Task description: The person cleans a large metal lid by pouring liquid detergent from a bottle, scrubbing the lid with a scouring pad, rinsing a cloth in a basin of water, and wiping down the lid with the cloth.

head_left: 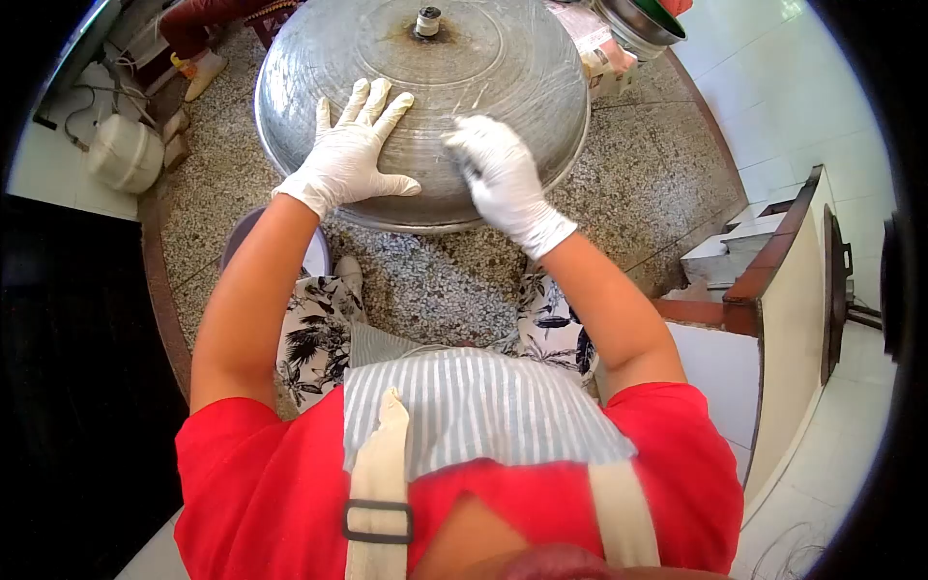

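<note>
A large, domed metal lid (387, 53) with a small wrapped knob (427, 21) at its top lies in front of me. Brown stains ring the knob. My left hand (353, 155), in a white glove, rests on the near left of the lid with its fingers spread. Closed against the near right side is my right hand (498, 174), gloved the same way. Something dark shows under its fingers, too hidden to name. Pale streaks mark the metal just beyond that hand.
A purple basin (237, 237) stands beside my leg. Metal bowls (643, 19) are stacked at the far right. A white tank (126, 153) sits at the left wall. Another person's leg and shoe (205, 75) show at far left. A low partition (788, 290) is on the right.
</note>
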